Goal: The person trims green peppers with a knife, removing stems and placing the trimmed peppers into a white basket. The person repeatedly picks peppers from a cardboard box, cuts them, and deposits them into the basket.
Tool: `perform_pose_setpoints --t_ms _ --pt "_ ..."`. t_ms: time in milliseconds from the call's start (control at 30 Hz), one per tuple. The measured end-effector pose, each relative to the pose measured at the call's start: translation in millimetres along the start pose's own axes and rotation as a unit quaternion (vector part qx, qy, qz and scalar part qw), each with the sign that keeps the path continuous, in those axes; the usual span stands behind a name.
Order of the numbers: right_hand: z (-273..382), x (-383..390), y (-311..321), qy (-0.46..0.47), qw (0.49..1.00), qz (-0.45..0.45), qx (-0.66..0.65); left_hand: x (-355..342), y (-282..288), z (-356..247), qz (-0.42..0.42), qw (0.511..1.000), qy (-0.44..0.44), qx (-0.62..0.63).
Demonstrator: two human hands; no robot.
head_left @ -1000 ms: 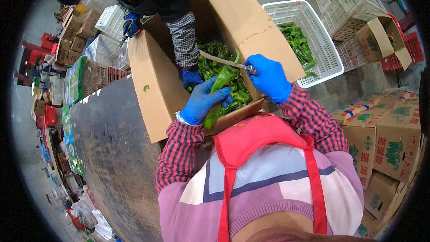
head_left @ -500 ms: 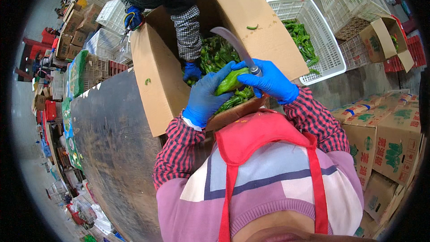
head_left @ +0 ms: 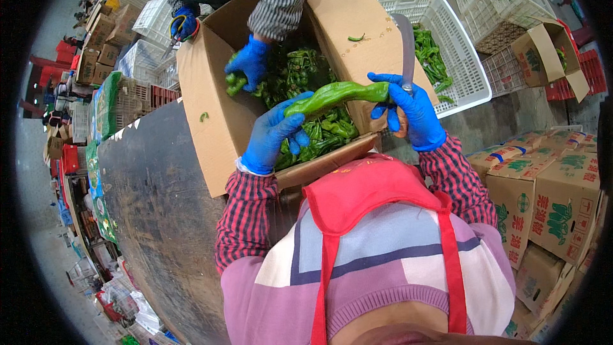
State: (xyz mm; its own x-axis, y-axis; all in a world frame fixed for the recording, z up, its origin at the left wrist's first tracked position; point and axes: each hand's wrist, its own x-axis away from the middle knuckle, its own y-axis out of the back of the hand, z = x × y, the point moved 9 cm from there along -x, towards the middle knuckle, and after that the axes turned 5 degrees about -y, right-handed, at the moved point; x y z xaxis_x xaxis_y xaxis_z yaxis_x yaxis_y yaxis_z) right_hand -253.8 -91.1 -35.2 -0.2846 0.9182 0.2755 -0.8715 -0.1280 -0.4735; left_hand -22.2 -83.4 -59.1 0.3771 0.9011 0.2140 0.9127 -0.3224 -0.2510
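Observation:
Over the open cardboard box (head_left: 199,134), my blue-gloved left hand (head_left: 271,134) is closed on one end of a long, curved green pepper (head_left: 338,97). The pepper's other end reaches the fingertips of my gloved right hand (head_left: 412,115). That hand grips a knife (head_left: 407,51) with a curved blade, which points up and away from me. Most of the knife's handle is hidden by the fingers. Many green peppers (head_left: 329,131) lie in the box below my hands.
A co-worker's gloved hand (head_left: 251,62) holds peppers inside the box; the other (head_left: 185,25) holds scissors on its left flap. At right stands a white crate (head_left: 469,57) with green peppers. Stacked cartons (head_left: 562,211) are at lower right, a dark tabletop (head_left: 159,217) at left.
My hands have moved apart, so the pepper now stretches between them. The knife has swung rightward and upright. The co-worker's hand has lifted toward the box's left side with peppers.

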Motion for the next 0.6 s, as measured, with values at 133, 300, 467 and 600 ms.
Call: perform_pose_setpoints --t_ms 133,300,467,600 --pt "3 2 12 0.006 0.996 -0.003 0.087 -8 6 20 -0.057 0.994 0.073 -0.062" --pt "-2 3 29 0.004 0.992 -0.084 0.094 -22 -9 32 -0.036 0.995 0.097 -0.017" --pt "0 3 34 -0.001 0.988 -0.121 0.095 -26 -25 33 -0.037 0.992 0.120 -0.005" --pt "13 5 33 0.058 0.988 -0.125 0.075 -28 -32 33 -0.047 0.990 0.132 -0.031"
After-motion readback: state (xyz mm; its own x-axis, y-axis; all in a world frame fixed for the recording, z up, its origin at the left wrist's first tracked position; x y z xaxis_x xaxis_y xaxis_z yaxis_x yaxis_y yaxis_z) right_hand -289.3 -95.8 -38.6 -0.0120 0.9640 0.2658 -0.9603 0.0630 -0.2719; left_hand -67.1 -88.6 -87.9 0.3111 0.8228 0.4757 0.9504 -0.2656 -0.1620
